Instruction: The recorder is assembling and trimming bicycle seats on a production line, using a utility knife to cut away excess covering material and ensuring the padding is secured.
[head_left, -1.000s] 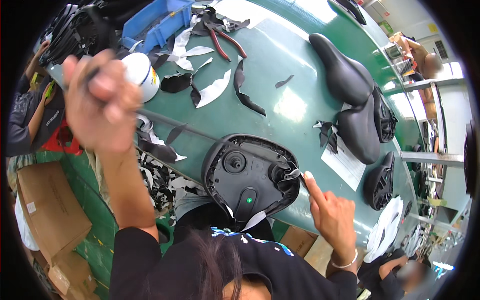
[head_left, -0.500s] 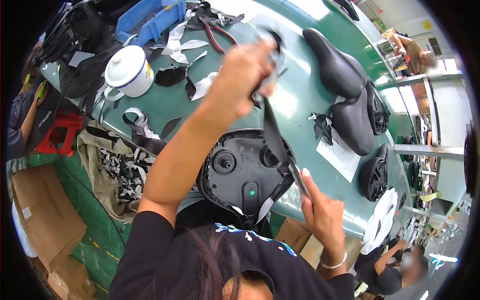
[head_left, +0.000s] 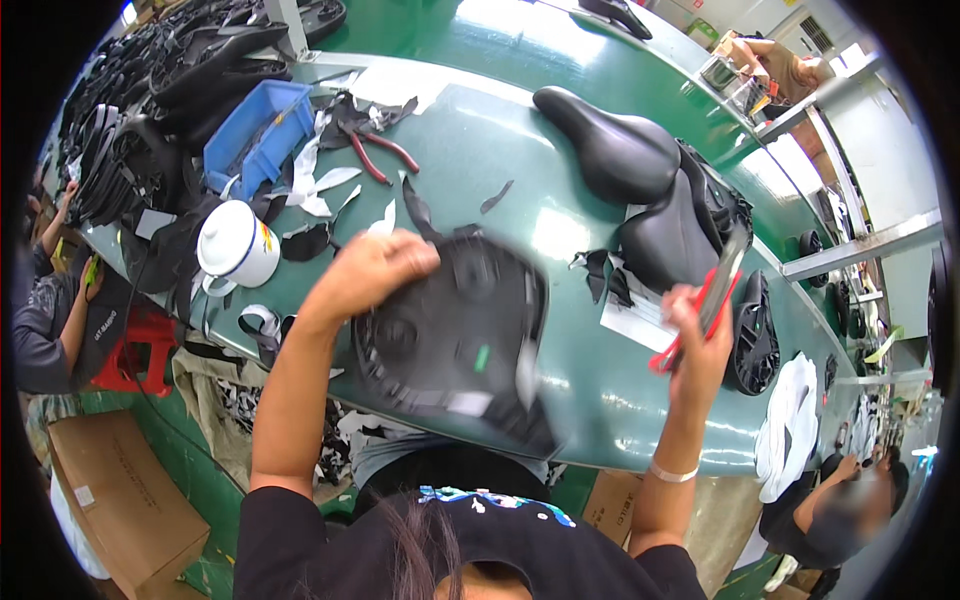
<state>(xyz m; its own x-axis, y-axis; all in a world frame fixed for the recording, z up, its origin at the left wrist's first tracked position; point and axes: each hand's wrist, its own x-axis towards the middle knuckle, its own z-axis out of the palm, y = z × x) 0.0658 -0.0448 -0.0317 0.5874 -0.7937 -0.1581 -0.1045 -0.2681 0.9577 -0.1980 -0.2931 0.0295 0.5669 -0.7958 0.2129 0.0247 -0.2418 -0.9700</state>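
Observation:
A black saddle shell (head_left: pixel 450 345) lies underside up on the green table (head_left: pixel 560 400) right in front of me, blurred by motion. My left hand (head_left: pixel 375 268) grips its far left edge. My right hand (head_left: pixel 697 335) is raised to the right of the shell and holds a red-handled cutting tool (head_left: pixel 716 290), its blades pointing up. Black trimmed scraps (head_left: pixel 600 275) lie on the table between the shell and the finished saddles.
Two finished black saddles (head_left: pixel 625 165) lie at the back right. A white mug (head_left: pixel 235 250), a blue bin (head_left: pixel 255 135) and red-handled pliers (head_left: pixel 378 155) sit at the left. A cardboard box (head_left: pixel 120 490) stands on the floor. Another person (head_left: pixel 850 500) works at lower right.
My left hand has come down from pulling a black strip and now grips the shell, which is shifting. My right hand has risen from the table edge with the red-handled tool.

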